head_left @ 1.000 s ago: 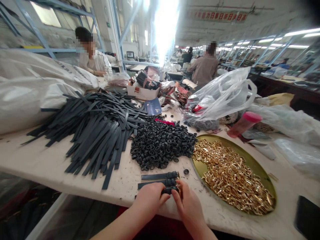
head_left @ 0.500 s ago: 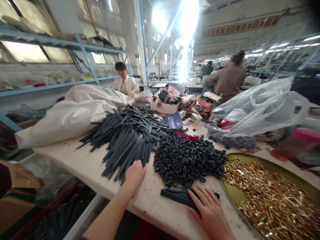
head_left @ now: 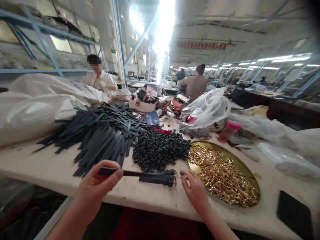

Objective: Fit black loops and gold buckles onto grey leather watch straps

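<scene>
My left hand (head_left: pixel 100 181) pinches one end of a black strap (head_left: pixel 130 173) between thumb and fingers. The strap reaches right, over a few black straps with gold buckles (head_left: pixel 160 180) lying near the table's front edge. Just right of those buckles is my right hand (head_left: pixel 192 186), its fingertips closed on a small dark piece that looks like a black loop (head_left: pixel 182 173). Behind my hands rise a heap of black loops (head_left: pixel 160 146) and, to its left, a spread pile of plain black straps (head_left: pixel 102 140). A round gold tray (head_left: pixel 257 186) bears many small gold metal parts (head_left: pixel 225 173).
A black phone-like slab (head_left: pixel 295 213) lies at the right. Farther back are a pink-lidded container (head_left: pixel 228 131), a clear plastic bag (head_left: pixel 210 106), a blue card (head_left: pixel 151 117) and an open box (head_left: pixel 142 106). White sacks (head_left: pixel 37 110) fill the left. Two people work beyond the table.
The view has turned right. My left hand has left the strap pile and now holds a strap. My right hand has lifted off the straps and closed on a small dark piece.
</scene>
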`<state>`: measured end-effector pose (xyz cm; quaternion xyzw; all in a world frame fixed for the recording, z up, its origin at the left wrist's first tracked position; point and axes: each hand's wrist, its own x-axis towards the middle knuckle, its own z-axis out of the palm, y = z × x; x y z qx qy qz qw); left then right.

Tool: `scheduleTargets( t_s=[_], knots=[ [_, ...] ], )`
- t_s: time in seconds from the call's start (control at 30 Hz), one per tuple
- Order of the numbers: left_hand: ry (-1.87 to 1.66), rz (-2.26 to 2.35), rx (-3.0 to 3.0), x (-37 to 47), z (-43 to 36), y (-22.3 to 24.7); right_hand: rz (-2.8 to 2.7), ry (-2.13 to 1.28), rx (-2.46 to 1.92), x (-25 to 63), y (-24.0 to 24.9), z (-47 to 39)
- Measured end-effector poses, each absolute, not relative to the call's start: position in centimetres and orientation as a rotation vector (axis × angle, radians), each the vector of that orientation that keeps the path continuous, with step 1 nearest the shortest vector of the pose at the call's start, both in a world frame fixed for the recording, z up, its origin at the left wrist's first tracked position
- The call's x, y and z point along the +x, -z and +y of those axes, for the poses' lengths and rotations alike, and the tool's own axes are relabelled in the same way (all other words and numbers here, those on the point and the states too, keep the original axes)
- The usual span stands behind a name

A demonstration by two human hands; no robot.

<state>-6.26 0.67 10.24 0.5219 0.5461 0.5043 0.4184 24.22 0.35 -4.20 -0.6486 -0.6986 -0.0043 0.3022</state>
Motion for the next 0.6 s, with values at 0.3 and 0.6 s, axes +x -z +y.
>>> scheduleTargets(
  t_s=[0.3, 0.6],
  knots=[
    [-0.58, 0.928, 0.426, 5.0, -1.5, -2.3, -2.015, -0.29, -1.842, 26.7, 4.2, 4.7],
    [-0.449, 0.77, 0.464, 6.5, 0.3, -3.0, -1.192, -1.346, -1.498, 23.8, 1.3, 0.9]
  ],
)
